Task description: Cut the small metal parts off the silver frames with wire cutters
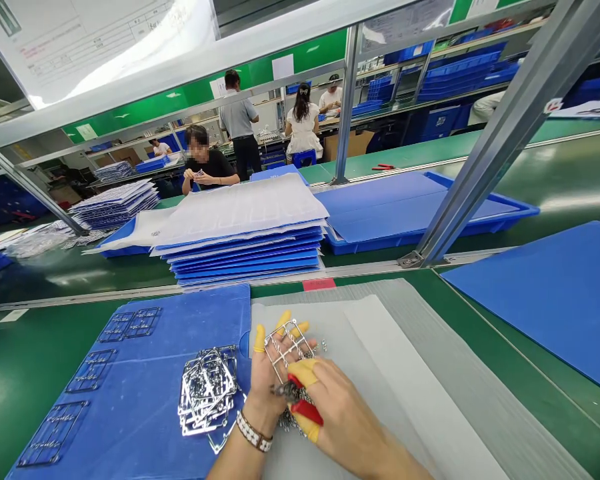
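A thin silvery frame with small parts inside it [291, 343] rests on the upturned palm and fingers of my left hand [265, 377], which wears yellow finger covers. My right hand [337, 407], also with yellow finger covers, is closed round red-handled cutters [303, 400]. Their dark jaws lie over my left palm, at the lower edge of the frame. Below my hands, a heap of small metal parts [293, 420] is partly hidden on the pale sheet [390, 400]. A few tiny pieces [324, 345] lie right of the frame.
On the blue board [145, 413] at left are a pile of silvery frames [207, 390] and several dark frames [53, 433]. Beyond the metal rail stand a tall stack of blue and white sheets [245, 227] and a blue tray [380, 243]. A slanted post [500, 133] rises at right. People work behind.
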The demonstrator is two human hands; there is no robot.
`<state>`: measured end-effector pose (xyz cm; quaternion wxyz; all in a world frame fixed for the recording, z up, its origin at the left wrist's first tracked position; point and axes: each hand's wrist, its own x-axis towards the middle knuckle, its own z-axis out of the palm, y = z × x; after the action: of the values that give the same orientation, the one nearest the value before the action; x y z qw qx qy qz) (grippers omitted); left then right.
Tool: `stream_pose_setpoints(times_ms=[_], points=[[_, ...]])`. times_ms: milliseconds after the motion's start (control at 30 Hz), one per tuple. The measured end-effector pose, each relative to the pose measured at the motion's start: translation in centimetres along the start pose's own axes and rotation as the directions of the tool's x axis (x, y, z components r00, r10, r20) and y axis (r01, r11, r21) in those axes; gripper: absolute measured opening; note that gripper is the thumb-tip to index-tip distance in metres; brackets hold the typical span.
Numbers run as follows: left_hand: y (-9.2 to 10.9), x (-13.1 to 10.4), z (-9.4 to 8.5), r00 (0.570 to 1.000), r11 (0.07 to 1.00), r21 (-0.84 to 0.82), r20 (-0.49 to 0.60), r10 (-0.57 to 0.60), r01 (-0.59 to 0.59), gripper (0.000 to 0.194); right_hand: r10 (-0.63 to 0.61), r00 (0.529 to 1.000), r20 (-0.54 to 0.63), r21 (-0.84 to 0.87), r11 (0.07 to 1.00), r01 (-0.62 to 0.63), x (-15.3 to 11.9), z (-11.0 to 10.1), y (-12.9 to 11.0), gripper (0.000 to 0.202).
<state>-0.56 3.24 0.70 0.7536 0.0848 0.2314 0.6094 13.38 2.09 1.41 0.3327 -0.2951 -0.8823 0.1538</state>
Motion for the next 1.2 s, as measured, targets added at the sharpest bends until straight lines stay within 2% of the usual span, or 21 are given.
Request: stream_pose_setpoints(times_ms=[100, 200, 333, 500, 700, 833, 900, 1067, 1200], points=[[-0.5, -0.1, 0.3, 0.995, 0.996, 0.03, -0.056, 0.081, -0.08, 0.056, 0.146, 0.989, -0.018, -0.109, 0.983, -0.147, 0.6, -1.2, 0.8, 0.033], [-1.0, 0.0, 0.0, 0.989, 0.993, 0.067, -0.107, 0.104, -0.097, 0.049, 0.298, 0.952, 0.076, -0.217, 0.936, -0.276, 1.4, -1.7, 1.3, 0.021], [-1.5, 0.2, -0.7, 0.989, 0.993, 0.087, -0.114, 0.091, -0.081, 0.052, 0.393, 0.899, 0.194, -0.297, 0.897, -0.328, 2.5, -1.8, 1.0, 0.015], [-1.6, 0.3, -1.2, 0.989, 0.985, 0.148, -0.109, 0.104, -0.088, 0.052, 0.423, 0.872, 0.245, -0.307, 0.887, -0.344, 3.1, -2.1, 0.6, 0.016], [-1.7, 0.2, -1.3, 0.981, 0.952, 0.268, -0.078, 0.177, -0.151, 0.047, 0.445, 0.849, 0.285, -0.284, 0.885, -0.369, 3.1, -2.6, 1.0, 0.016], [-1.8, 0.0, -1.4, 0.982, 0.939, 0.315, -0.084, 0.171, -0.137, 0.046, 0.426, 0.849, 0.314, -0.245, 0.9, -0.361, 3.1, -3.0, 1.2, 0.016], [-1.8, 0.0, -1.4, 0.98, 0.935, 0.33, -0.098, 0.171, -0.13, 0.048, 0.427, 0.851, 0.305, -0.278, 0.895, -0.349, 3.1, -3.0, 1.0, 0.014], [-1.8, 0.3, -1.5, 0.979, 0.944, 0.309, -0.129, 0.159, -0.113, 0.051, 0.436, 0.864, 0.252, -0.425, 0.852, -0.306, 3.0, -2.3, 0.3, 0.015], [-1.6, 0.1, -1.1, 0.99, 0.976, 0.208, -0.107, 0.094, -0.07, 0.046, 0.427, 0.874, 0.231, -0.457, 0.841, -0.29, 2.6, -2.2, 0.7, 0.02]])
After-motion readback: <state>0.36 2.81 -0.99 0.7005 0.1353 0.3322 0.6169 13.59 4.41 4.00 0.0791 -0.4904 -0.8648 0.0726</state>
